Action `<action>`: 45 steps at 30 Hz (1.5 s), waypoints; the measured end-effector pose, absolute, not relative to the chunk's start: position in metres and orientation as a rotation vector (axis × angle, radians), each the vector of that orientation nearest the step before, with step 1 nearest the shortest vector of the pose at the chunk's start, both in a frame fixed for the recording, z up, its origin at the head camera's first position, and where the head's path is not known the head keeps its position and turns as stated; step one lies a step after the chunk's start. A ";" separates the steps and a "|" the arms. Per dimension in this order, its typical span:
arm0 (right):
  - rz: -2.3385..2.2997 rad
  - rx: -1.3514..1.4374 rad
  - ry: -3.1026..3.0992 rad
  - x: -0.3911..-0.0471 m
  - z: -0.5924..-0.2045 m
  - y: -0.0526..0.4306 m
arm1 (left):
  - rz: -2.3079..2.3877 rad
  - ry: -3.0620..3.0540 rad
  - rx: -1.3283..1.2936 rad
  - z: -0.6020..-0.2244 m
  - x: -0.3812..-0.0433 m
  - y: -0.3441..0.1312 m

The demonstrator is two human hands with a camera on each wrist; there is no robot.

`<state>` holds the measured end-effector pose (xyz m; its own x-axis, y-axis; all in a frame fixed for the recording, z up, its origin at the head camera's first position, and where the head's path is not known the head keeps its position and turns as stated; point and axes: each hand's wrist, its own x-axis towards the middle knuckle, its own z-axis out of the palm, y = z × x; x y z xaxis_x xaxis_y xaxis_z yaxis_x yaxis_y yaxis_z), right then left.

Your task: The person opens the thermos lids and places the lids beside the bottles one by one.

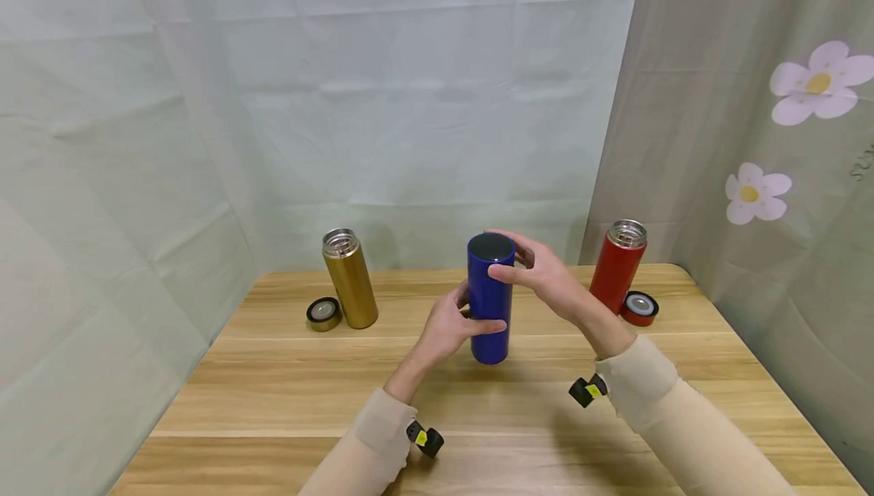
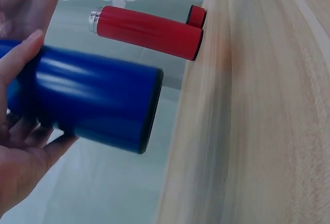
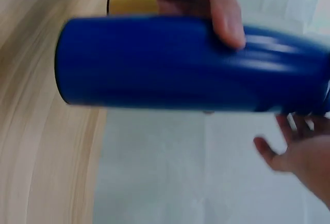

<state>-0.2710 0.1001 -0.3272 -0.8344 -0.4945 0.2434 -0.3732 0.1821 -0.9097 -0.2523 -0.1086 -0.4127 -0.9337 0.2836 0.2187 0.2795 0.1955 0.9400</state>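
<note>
A blue thermos bottle (image 1: 490,299) with a dark round top stands upright between my hands, its base a little above the table. My left hand (image 1: 447,327) grips its lower middle, thumb across the front and fingers behind. At the upper end, my right hand (image 1: 542,272) holds the bottle near its top, thumb on the front and fingers around the back. The left wrist view shows the blue bottle (image 2: 87,95) with its dark base. In the right wrist view, several fingers of my right hand (image 3: 307,154) show beside the bottle's upper part.
A gold thermos (image 1: 353,287) stands uncapped at the left, its lid (image 1: 324,314) beside it. At the right is an uncapped red thermos (image 1: 617,268) with its lid (image 1: 639,308). All are on a wooden table (image 1: 273,397), with pale curtains (image 1: 410,102) around it.
</note>
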 end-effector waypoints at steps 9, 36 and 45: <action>-1.845 -0.698 2.487 -0.261 -0.328 0.082 | 1.943 2.489 0.549 -0.416 -0.253 -0.107; -1.826 -0.863 2.332 -0.267 -0.330 0.097 | 1.887 2.458 0.594 -0.411 -0.252 -0.109; -1.931 -0.737 2.435 -0.258 -0.330 0.086 | 1.911 2.517 0.593 -0.412 -0.250 -0.105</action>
<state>-0.2581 0.0859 -0.3302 -0.8921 -0.3201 0.3190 -0.3834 0.1626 -0.9091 -0.2501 -0.1048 -0.4118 -0.9292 0.2445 0.2770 0.3325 0.2267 0.9154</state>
